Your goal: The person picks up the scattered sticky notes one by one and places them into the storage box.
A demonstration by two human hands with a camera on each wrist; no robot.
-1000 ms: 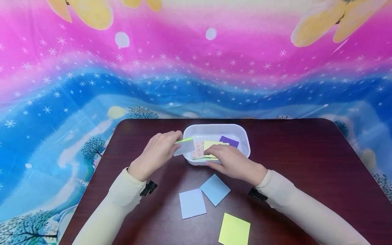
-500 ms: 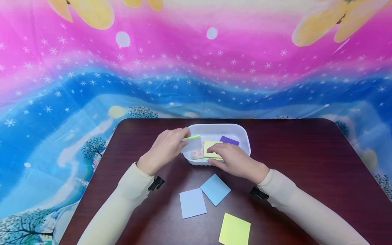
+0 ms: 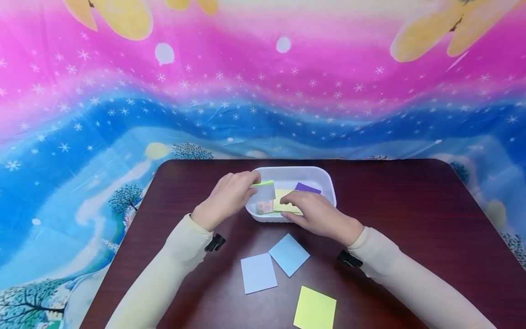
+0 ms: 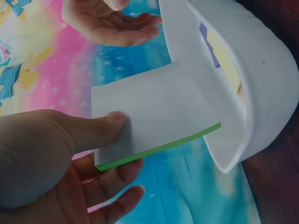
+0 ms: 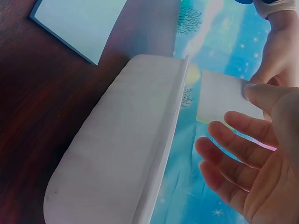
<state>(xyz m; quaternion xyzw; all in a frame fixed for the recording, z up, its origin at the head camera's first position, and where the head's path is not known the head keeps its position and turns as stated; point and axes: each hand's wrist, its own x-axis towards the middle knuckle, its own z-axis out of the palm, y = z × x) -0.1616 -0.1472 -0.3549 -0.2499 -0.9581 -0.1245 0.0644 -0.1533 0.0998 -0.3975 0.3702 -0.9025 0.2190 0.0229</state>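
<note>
Left forearm [image 3: 158,278]: one, in a pale sleeve [image 3: 181,240] reaching the wrist, slanting inward from the lower edge; dark fitting [image 3: 215,243] on the wrist's inner side. Left hand [image 3: 226,194]: back uppermost in the head view; thumb [image 4: 105,128] laid straight, pinching against the fingers beneath; lower fingers slightly bent, spaced apart. Right forearm [image 3: 423,278]: one, matching sleeve, slanting inward from the lower right; similar dark fitting at the wrist. Right hand [image 3: 320,214]: back uppermost; thumb extended, four fingers loosely bent, fingertips separated. Hands near each other, apart.
</note>
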